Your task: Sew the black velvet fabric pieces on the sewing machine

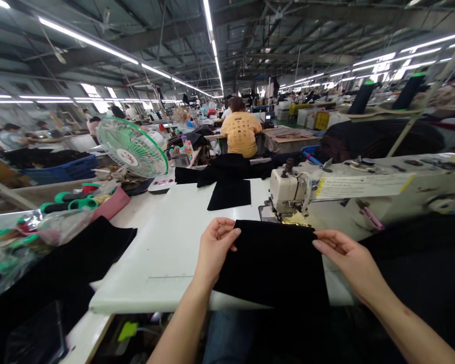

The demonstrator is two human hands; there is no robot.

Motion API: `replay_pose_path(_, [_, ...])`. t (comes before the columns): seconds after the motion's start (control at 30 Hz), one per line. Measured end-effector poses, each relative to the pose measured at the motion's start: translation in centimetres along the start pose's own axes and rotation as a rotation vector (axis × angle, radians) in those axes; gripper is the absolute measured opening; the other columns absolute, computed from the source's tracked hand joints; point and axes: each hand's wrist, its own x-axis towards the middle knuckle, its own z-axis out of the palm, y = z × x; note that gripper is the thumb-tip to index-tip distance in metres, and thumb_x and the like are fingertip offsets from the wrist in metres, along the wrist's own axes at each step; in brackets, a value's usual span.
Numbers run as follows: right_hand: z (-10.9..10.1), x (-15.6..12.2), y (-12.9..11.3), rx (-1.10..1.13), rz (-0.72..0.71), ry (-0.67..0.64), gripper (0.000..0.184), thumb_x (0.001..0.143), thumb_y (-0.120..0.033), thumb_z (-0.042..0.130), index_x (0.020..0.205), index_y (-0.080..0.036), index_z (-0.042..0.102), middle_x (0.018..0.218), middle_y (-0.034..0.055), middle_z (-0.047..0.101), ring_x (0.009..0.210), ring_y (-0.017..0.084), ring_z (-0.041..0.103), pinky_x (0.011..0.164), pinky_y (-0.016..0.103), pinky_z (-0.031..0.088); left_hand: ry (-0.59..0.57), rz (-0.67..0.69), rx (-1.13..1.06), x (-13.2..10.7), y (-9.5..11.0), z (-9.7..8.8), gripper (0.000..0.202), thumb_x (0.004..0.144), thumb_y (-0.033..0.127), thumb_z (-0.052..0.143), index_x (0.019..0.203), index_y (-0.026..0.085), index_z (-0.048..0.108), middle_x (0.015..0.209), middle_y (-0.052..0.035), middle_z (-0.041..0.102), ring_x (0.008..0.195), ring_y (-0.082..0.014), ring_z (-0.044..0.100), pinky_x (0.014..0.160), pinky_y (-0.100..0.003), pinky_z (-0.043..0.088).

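The lone camera, worn on the head, faces forward and down: the counter (163, 232) close below, the roof (258, 38) running far ahead.

Tube lights (87, 40) overhead brighten my bench (155, 237), while my black cloth (276, 268) swallows detail; the distance looks soft and my view stretches towards its edges

Roofed by a dark ceiling (318, 28) across the frame's top; lit by long tube lights (87, 40) and, at upper left, bright windows (91, 90); furnished with a white tabletop (163, 242) at lower centre.
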Motion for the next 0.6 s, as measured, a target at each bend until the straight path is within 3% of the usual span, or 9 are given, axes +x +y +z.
replay_pose_path(0.17, [-0.1, 0.1, 0.1, 0.015, 0.011, 0.012, 0.044, 0.061, -0.054, 0.085, 0.090, -0.022, 0.076, 0.090, 0.0071, 0.077, 0.087, 0.025, 0.071, 0.084, 0.036, 0.057, 0.002, -0.011, -0.034, -0.1, 0.1, -0.1, 0.029, 0.064, 0.028, 0.083, 0.080, 0.016, 0.061, 0.068, 0.0041, 0.064, 0.064, -0.0083, 0.060, 0.060, -0.019, 0.055])
replay_pose_path(0.6, [0.7, 0.2, -1.6, 0.123, -0.002, 0.057, 0.037, 0.059, -0.050, 0.087, 0.080, -0.021, 0.077, 0.084, 0.0057, 0.076, 0.083, 0.022, 0.069, 0.083, 0.037, 0.055, 0.016, -0.062, -0.055, 0.5, 0.4, -0.4, 0.040, 0.053, 0.031, 0.093, 0.081, 0.015, 0.068, 0.076, 0.0019, 0.066, 0.070, -0.0107, 0.063, 0.069, -0.022, 0.060])
